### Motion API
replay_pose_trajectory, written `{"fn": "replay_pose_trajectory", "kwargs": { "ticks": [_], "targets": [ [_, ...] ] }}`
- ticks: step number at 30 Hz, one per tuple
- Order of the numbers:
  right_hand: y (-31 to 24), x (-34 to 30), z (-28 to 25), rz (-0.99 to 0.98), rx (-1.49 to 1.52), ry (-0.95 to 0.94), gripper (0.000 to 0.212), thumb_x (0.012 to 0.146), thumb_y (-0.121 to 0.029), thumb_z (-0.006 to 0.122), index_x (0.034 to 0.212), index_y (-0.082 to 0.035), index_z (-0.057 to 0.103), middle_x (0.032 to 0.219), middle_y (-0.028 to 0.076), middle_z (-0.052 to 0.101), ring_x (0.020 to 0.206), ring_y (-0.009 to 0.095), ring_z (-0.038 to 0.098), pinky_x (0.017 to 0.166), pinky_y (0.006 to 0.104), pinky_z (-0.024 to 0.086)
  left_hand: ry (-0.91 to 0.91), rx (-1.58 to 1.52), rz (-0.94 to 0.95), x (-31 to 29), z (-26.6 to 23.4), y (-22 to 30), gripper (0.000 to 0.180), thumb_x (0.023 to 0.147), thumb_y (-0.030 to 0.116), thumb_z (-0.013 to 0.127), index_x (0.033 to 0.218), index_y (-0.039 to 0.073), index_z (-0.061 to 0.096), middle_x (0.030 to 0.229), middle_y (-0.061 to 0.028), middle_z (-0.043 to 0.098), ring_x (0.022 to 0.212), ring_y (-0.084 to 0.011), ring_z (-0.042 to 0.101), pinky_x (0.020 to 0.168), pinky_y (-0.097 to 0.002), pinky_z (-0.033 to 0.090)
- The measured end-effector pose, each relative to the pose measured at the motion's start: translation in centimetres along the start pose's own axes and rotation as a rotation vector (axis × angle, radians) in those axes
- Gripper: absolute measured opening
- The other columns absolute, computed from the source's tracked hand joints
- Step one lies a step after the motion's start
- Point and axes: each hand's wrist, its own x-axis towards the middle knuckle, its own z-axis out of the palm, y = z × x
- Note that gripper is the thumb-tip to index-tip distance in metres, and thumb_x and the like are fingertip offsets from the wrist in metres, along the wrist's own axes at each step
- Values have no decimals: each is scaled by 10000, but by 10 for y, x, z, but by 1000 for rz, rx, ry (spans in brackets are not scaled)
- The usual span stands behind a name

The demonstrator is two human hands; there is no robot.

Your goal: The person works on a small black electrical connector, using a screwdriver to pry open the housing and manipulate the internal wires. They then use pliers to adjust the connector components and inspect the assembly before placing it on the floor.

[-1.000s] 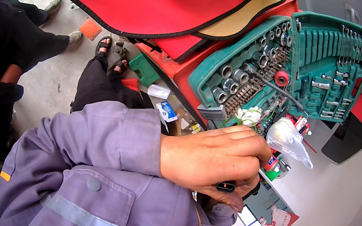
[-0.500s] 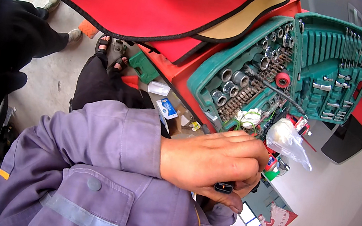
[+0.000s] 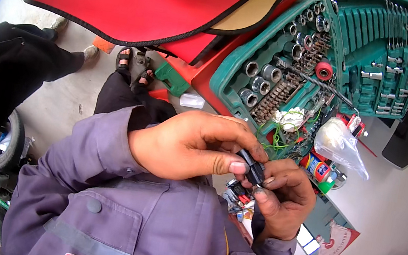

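In front of my chest, my left hand (image 3: 187, 146) pinches a small black plastic connector (image 3: 251, 168) between thumb and fingers. My right hand (image 3: 286, 196) comes in from the other side, its thumb and fingertips closed at the connector's lower end. A tiny pale bit shows at those fingertips, too small to name. Just beyond the hands lies an open green socket set case (image 3: 222, 79) with chrome sockets (image 3: 271, 73) and rows of bits. White crumpled material (image 3: 289, 118) and thin green wires (image 3: 278, 138) rest on its near corner.
A red cover (image 3: 143, 6) with black edging hangs at the upper left. A plastic bag (image 3: 340, 144) and a spray can (image 3: 319, 168) are right of the case. Another person's dark-clad leg (image 3: 34, 55) stands at left, near a wheel (image 3: 8, 142).
The left hand has turned and shifted left, exposing more of the black connector. The right hand, mostly hidden before, now shows gripping at its end. The view has shifted slightly.
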Motion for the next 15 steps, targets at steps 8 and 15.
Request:
{"fn": "replay_pose_trajectory", "kwargs": {
  "ticks": [8, 15],
  "targets": [
    [-11, -9, 3, -115, -309, 45, 282, 812, -32, 784, 1022, 32, 607, 1011, 127, 663, 615, 77, 590, 530, 208, 453, 111, -260, -200, -2, 20, 13, 289, 995, 104, 591, 1232, -59, 561, 1132, -156, 638, 977, -222, 675, 871, -335, 539],
    [-8, -12, -11, -19, -346, -145, 133, 825, -42, 720, 919, 3, 637, 925, 104, 627, 676, 130, 569, 599, 285, 444, 282, -174, -129, -10, 29, 19, 277, 1005, 142, 571, 1219, -32, 543, 1178, -155, 612, 1005, -256, 663, 842, -378, 577]
  ]
}}
